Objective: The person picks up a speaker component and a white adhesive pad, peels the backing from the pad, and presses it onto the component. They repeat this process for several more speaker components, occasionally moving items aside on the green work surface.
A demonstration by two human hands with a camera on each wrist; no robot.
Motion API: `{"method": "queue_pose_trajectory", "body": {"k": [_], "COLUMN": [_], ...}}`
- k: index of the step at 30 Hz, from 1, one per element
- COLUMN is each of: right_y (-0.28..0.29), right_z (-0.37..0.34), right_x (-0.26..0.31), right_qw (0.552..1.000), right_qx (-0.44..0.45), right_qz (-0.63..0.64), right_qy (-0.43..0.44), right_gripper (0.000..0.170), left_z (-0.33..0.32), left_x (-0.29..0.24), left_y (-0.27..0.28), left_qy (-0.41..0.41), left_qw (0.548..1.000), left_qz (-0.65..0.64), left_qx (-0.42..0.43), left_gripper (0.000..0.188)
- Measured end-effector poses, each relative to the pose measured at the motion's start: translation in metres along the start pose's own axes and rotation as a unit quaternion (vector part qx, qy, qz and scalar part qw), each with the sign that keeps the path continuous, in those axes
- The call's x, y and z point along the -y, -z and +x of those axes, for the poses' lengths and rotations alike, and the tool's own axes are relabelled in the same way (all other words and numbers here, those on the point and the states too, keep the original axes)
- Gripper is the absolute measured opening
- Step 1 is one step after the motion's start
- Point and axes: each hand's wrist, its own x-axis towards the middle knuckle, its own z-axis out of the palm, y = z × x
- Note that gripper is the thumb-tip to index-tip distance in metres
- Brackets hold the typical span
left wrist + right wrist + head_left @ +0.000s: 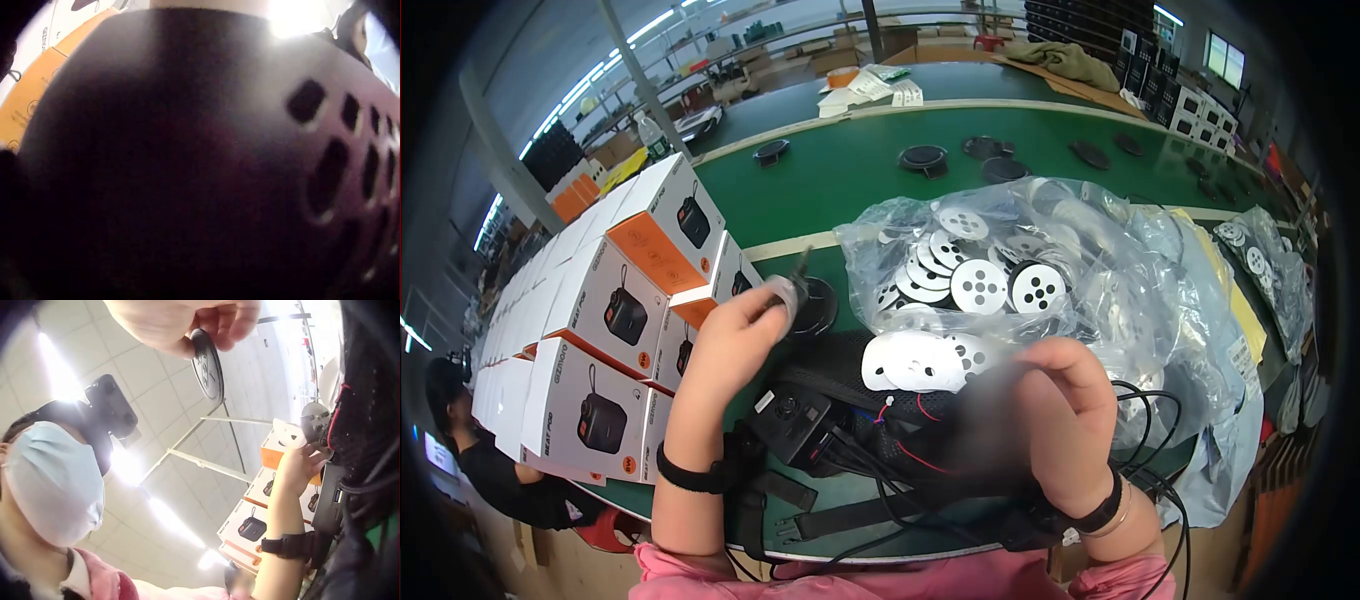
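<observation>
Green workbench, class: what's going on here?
A person works bare-handed at the workbench. The right hand pinches a dark-rimmed round disc; the left hand pinches a small item too blurred to name, near stacked BEAT POD boxes. Holed white discs lie in a clear plastic bag beyond.

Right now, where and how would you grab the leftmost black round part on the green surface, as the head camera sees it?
By its rim, fingers on opposite edges, coming down from above. The black round part appears to lie flat on the green surface, and nothing touches its edge. Whether the rim has a gap beneath, I can't tell.
</observation>
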Motion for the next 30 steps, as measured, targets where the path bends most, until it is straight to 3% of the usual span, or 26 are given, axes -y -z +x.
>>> {"method": "queue_pose_trajectory", "body": {"k": [3,4,5,8,11,13,15,17,20,21,23,25,27,28,30], "right_y": [0.000,0.001,0.001,0.001,-0.001,0.000,-0.002,0.003,0.007,0.008,0.010,0.010,0.010,0.011,0.013], "right_z": [0.000,0.001,0.003,0.012,0.010,0.010,0.010,0.013,0.021,0.025,0.034,0.038,0.040,0.041,0.041], "right_x": [0.000,0.000,0.000,-0.002,-0.009,-0.009,-0.010,-0.010,-0.009,-0.010,-0.009,-0.011,-0.017,-0.018,-0.019], "right_qw": [0.999,0.998,0.998,0.973,0.958,0.956,0.988,0.991,0.979,0.979,0.969,0.974,0.979,0.979,0.977], "right_qx": [0.000,-0.001,-0.002,0.164,0.182,0.173,0.031,-0.005,-0.055,-0.056,-0.036,-0.020,-0.040,-0.040,-0.084], "right_qz": [0.022,0.017,0.016,-0.148,-0.204,-0.223,-0.127,-0.105,0.040,0.039,0.167,0.164,0.164,0.164,0.180], "right_qy": [-0.048,-0.062,-0.064,-0.067,-0.083,-0.080,-0.081,-0.085,-0.193,-0.192,-0.180,-0.155,-0.114,-0.112,-0.076], "right_gripper": [0.017,0.016,0.016,0.015,0.015,0.014,0.015,0.014,0.020,0.020,0.024,0.026,0.028,0.028,0.030], "left_z": [-0.012,-0.016,-0.024,-0.033,-0.036,-0.035,-0.035,-0.034,-0.034,-0.034,-0.033,-0.036,-0.033,-0.033,-0.032], "left_x": [0.000,-0.001,-0.011,-0.022,-0.032,-0.035,-0.037,-0.039,-0.039,-0.037,-0.034,-0.038,-0.037,-0.036,-0.034], "left_y": [-0.015,-0.023,-0.029,-0.044,-0.053,-0.055,-0.055,-0.053,-0.052,-0.052,-0.053,-0.051,-0.051,-0.050,-0.047], "left_qy": [-0.164,-0.233,-0.233,-0.300,-0.343,-0.389,-0.402,-0.453,-0.489,-0.491,-0.517,-0.442,-0.386,-0.388,-0.288], "left_qw": [0.984,0.965,0.960,0.922,0.891,0.878,0.875,0.847,0.837,0.836,0.818,0.863,0.921,0.920,0.955], "left_qz": [0.062,0.118,0.156,0.242,0.284,0.269,0.262,0.266,0.236,0.235,0.237,0.215,0.031,0.031,-0.066], "left_qx": [0.042,0.018,0.009,-0.041,-0.082,-0.066,-0.057,-0.080,-0.068,-0.068,-0.089,-0.113,-0.046,-0.046,0.027], "left_gripper": [0.037,0.038,0.039,0.042,0.046,0.049,0.050,0.048,0.050,0.050,0.053,0.058,0.061,0.061,0.061]}}
